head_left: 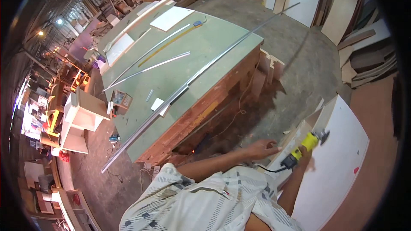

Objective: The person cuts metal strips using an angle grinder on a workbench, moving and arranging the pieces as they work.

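A yellow-green angle grinder with a black rear end and black cord is gripped in my right hand, its head pointing up and to the right. Below it lies a white panel-sided cabinet, with a small red mark and a dark hole on its face. My left hand reaches across from the left with its fingers apart, close to the cabinet's near-left edge, and holds nothing. Whether its fingertips touch the wood I cannot tell. The grinder's disc is blurred or partly hidden.
A green-topped workbench stands to the left. A long metal strip runs along it and overhangs both ends. Thinner strips, a white board and a small open box lie there too. Sheets lean at the back right.
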`<move>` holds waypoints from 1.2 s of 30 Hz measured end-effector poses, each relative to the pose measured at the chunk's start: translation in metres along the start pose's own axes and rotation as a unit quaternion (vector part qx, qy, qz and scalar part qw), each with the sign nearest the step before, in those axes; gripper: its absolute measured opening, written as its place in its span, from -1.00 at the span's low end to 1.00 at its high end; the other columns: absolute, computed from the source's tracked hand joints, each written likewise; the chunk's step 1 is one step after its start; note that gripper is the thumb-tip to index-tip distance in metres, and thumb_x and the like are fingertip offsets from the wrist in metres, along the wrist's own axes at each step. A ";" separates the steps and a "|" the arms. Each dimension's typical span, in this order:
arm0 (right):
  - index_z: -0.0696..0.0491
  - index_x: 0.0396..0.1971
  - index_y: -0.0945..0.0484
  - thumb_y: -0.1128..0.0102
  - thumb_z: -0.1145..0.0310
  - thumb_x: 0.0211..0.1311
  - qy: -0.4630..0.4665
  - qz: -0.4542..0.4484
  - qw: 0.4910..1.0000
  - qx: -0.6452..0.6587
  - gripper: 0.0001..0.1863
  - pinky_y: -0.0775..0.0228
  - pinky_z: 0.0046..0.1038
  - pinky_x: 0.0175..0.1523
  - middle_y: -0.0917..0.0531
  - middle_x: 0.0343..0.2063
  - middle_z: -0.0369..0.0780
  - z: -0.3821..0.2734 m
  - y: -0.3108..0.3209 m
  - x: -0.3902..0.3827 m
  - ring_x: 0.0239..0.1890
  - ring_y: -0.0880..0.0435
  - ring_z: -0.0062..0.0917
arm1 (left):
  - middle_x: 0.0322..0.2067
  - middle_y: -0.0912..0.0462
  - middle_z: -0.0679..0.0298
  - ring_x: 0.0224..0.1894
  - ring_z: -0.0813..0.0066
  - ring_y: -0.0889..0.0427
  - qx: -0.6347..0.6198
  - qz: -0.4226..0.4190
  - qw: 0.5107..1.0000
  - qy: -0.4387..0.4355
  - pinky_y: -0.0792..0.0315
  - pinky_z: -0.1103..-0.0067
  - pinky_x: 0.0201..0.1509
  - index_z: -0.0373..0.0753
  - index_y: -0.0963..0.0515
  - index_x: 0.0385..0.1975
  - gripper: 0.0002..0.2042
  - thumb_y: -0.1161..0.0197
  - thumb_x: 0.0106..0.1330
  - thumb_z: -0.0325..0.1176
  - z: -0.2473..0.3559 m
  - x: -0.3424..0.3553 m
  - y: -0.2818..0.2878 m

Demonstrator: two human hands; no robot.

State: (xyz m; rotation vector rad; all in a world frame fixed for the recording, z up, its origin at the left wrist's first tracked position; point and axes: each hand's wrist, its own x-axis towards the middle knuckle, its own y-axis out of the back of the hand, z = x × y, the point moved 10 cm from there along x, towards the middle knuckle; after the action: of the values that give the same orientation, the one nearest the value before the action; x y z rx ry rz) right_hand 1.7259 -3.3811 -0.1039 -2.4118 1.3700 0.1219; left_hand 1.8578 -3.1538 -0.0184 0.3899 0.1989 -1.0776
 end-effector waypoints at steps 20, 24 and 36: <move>0.13 -0.20 -0.50 -0.40 0.30 0.09 -0.219 -0.371 0.900 0.065 -0.65 -0.69 -0.31 -0.33 -0.67 -0.42 -0.15 0.017 -0.513 -0.051 -0.44 -0.74 -0.38 | -0.22 -0.63 -0.13 -0.10 -0.10 -0.64 0.014 0.314 0.949 -0.039 -0.46 0.20 -0.02 -0.38 -0.41 0.01 -0.45 -0.11 0.43 0.10 -0.031 -0.091 0.269; 0.13 -0.25 -0.47 -0.39 0.31 0.11 -0.282 -0.374 0.883 0.040 -0.68 -0.69 -0.29 -0.37 -0.65 -0.44 -0.13 0.065 -0.550 -0.047 -0.47 -0.72 -0.36 | -0.20 -0.60 -0.21 -0.08 -0.20 -0.61 0.018 0.336 0.941 0.023 -0.44 0.15 -0.02 -0.38 -0.42 -0.05 -0.58 -0.15 0.43 -0.06 -0.059 -0.095 0.296; 0.16 -0.28 -0.55 -0.42 0.44 -0.07 -0.211 -0.471 0.815 -0.262 -0.68 -0.51 -0.44 -0.45 -0.64 -0.52 -0.24 0.114 -0.604 -0.036 -0.57 -0.64 -0.50 | -0.23 -0.62 0.02 -0.09 0.01 -0.61 0.059 0.622 0.776 0.090 -0.47 0.28 0.00 -0.31 -0.57 -0.27 -0.69 -0.38 0.25 -0.16 -0.170 -0.176 0.409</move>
State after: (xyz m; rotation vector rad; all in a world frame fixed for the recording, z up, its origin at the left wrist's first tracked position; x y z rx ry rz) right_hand 2.2283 -3.0316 -0.0391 -2.9392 -0.1722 0.7838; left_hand 2.1429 -2.7726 -0.0261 0.6043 0.0066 0.2767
